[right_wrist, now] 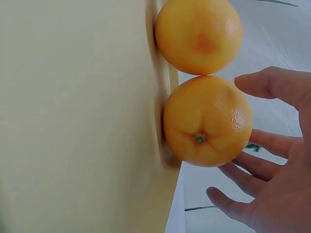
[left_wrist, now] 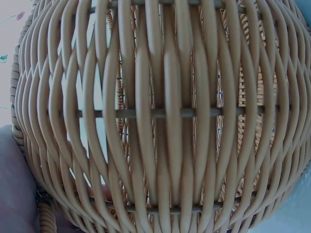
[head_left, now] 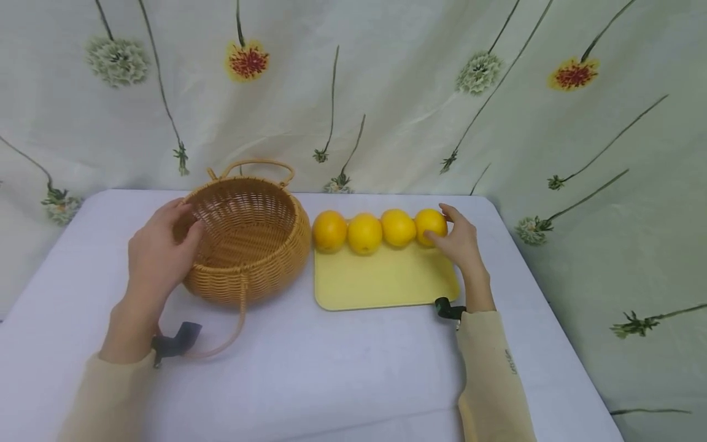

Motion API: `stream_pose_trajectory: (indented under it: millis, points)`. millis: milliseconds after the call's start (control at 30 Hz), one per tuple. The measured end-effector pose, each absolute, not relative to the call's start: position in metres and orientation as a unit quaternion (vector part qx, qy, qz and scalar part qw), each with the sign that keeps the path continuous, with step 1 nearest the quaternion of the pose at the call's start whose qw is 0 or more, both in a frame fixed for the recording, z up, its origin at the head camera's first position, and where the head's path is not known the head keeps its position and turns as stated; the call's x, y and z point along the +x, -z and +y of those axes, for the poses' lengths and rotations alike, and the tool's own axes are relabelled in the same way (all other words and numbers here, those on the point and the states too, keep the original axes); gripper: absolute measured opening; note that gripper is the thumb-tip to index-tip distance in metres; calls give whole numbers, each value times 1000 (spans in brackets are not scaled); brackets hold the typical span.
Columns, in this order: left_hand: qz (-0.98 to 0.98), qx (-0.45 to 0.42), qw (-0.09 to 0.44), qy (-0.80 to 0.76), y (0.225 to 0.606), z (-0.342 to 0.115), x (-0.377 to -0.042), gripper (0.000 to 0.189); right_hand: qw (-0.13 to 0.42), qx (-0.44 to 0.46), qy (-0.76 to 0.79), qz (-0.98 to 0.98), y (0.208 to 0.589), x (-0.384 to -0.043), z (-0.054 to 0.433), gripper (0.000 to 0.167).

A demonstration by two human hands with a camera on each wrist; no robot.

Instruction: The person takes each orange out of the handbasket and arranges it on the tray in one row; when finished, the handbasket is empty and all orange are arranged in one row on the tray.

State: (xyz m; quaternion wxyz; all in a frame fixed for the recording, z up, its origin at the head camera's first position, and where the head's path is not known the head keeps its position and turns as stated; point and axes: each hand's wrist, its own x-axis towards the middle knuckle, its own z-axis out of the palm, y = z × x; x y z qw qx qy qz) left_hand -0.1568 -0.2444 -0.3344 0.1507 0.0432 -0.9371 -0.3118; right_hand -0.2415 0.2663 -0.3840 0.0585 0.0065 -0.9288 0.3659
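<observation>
My left hand (head_left: 166,245) holds the left side of a round wicker basket (head_left: 276,270), thumb over the rim, other fingers partly hidden. Woven strands of the basket (left_wrist: 170,116) fill the left wrist view. Several oranges stand in a row along the far edge of a yellow tray (head_left: 381,282). At the row's right end, my right hand (head_left: 461,239) reaches around the last orange (head_left: 429,224), thumb on the near side. The right wrist view shows that orange (right_wrist: 204,121) with its stem end visible, thumb tip right at its edge and spread fingers partly behind it.
The basket's far handle (head_left: 256,162) stands up at the back, while its near handle (head_left: 237,325) hangs down onto the white tabletop (head_left: 331,374). Beside the basket sits the leftmost orange (head_left: 329,231). Behind the table hangs a flower-printed cloth (head_left: 397,92).
</observation>
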Motion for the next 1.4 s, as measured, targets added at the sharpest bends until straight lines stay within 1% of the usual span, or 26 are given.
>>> stream_pose_trajectory:
  millis: [333,500,633,733,833,933,1033,1133,1233,1400]
  points:
    - [-938,34,153,311,330,-245,-162,57,93,7,-363,-927,382,-244,266,66]
    - [-938,35,147,312,331,-244,-164,58,126,21,-373,-919,380,-245,263,59]
    - [-938,39,148,311,333,-246,-162,57,158,52,-389,-906,377,-246,251,54]
    - [-940,44,147,306,333,-249,-156,58,162,68,-399,-900,374,-241,232,54]
    - [-941,50,149,301,334,-250,-152,59,147,87,-398,-901,368,-233,214,56]
    - [-939,50,157,302,334,-250,-151,59,136,135,-365,-911,361,-225,205,58]
    - [-940,48,161,296,332,-251,-151,59,150,185,-298,-925,362,-216,209,59]
    - [-945,44,159,283,330,-253,-152,58,171,195,-247,-934,368,-203,222,62]
    - [-947,40,157,277,330,-255,-155,56,172,186,-230,-940,371,-198,233,71]
    - [-946,30,153,285,330,-258,-160,55,142,184,-208,-950,370,-199,240,88]
